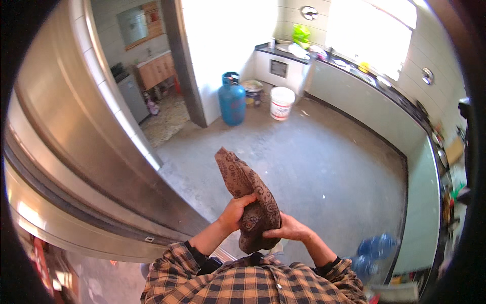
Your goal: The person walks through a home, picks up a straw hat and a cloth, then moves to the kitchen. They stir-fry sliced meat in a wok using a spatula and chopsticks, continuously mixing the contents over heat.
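Observation:
A folded brown patterned cloth [262, 190] is held up in front of my chest, above the floor. Dark swirls and paisley shapes cover it, and its far end rises to a loose point. My left hand [237, 212] grips its left side, the thumb lying across the top of the fold. On the right edge, lower down, my right hand [286, 227] has its thumb over the near, darker part of the cloth. The fingers of both hands are mostly hidden behind the fabric.
A blue gas cylinder [232, 100], a dark tub [253, 93] and a white bucket [281, 103] stand by the far wall. A cluttered counter [379, 85] runs along the right. Large blue water bottles [376, 247] lie at lower right. A doorway frame [186, 64] and metallic panel [95, 152] stand left.

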Demonstrator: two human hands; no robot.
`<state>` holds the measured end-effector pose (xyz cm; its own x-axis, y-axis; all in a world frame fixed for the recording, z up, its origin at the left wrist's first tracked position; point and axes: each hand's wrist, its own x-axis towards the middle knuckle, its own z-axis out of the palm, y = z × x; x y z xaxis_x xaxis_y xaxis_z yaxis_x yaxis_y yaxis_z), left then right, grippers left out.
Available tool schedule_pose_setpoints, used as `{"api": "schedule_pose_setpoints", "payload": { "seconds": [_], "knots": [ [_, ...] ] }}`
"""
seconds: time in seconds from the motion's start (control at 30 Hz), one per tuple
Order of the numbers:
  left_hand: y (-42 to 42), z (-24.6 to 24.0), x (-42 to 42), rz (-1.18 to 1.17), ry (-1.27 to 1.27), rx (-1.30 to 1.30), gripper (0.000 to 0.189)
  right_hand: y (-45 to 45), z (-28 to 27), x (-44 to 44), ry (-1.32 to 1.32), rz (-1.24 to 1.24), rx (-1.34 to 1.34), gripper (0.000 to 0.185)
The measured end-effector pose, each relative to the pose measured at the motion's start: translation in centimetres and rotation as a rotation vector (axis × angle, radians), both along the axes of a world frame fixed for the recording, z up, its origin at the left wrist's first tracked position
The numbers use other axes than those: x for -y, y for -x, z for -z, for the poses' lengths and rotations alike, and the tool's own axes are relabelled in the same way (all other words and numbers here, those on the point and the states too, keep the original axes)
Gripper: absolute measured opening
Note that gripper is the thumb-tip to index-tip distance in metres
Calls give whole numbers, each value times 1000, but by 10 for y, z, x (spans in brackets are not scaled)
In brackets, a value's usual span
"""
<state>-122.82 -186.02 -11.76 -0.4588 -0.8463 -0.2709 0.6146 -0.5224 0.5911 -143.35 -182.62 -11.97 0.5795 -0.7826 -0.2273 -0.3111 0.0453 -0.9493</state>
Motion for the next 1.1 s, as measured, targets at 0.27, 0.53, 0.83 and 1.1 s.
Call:
{"api": "schedule_pose_setpoints", "payload": {
  "seconds": [0.27,0.53,0.83,1.1],
  "knots": [
    [-7,-4,82,19,-14,177,65,8,-7,121,-274,42,219,41],
    [5,25,232,313,156,101,69,8,-9,301,-478,272,620,34],
    [-68,12,412,10,272,462,50,-88,-16,501,-389,154,356,58],
    [-167,-1,520,-544,35,149,37,-192,6,625,4,-358,105,76]
  ]
}}
